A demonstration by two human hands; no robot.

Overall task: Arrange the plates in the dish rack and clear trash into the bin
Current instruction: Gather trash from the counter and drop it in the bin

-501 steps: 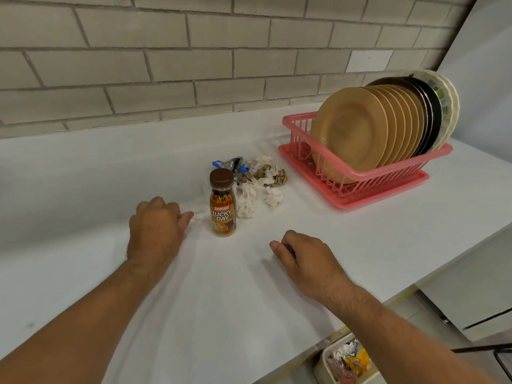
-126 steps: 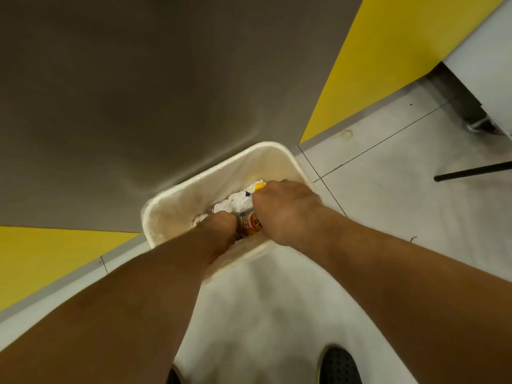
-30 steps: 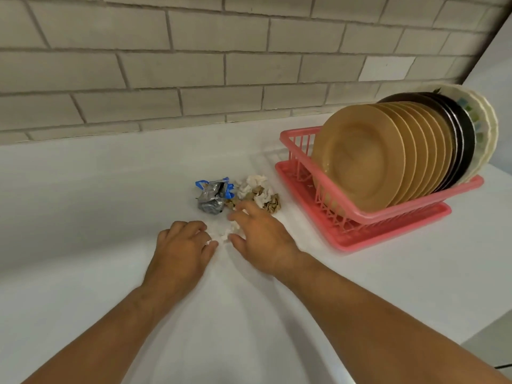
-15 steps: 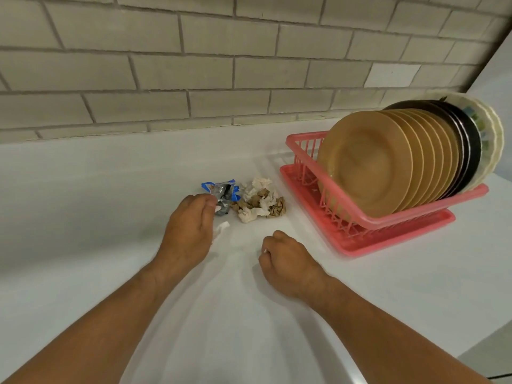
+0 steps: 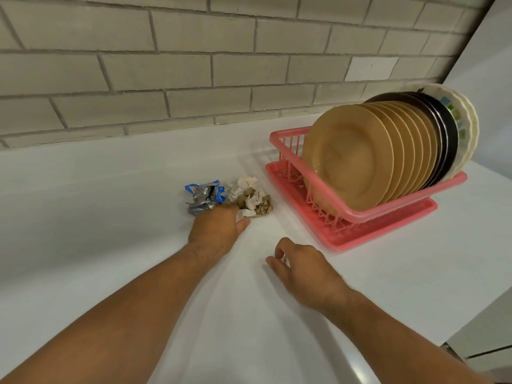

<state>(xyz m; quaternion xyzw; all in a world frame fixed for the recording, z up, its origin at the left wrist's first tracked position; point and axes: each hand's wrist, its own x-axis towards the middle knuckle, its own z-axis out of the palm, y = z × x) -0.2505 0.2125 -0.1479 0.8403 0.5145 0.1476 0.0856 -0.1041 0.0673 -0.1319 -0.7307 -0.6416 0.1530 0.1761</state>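
Several tan plates [image 5: 352,159], some dark plates [image 5: 443,134] and a pale patterned plate [image 5: 465,120] stand upright in the pink dish rack [image 5: 346,214] at the right. A crumpled foil wrapper [image 5: 202,199] and crumpled white and brown paper [image 5: 252,198] lie on the white counter [image 5: 110,217] left of the rack. My left hand [image 5: 216,231] reaches knuckles-up into this pile and pinches a white paper scrap [image 5: 244,213] at its thumb. My right hand [image 5: 304,270] hovers nearer to me, palm down with curled fingers; what it holds is hidden.
A grey brick wall [image 5: 221,65] backs the counter. The counter's front edge runs at the lower right, with a cabinet front [image 5: 487,342] below it. The bin is out of view.
My left hand has slid right along the counter to the paper pile, carrying the white scrap. My right hand has drawn back a little and its fingers have loosened.
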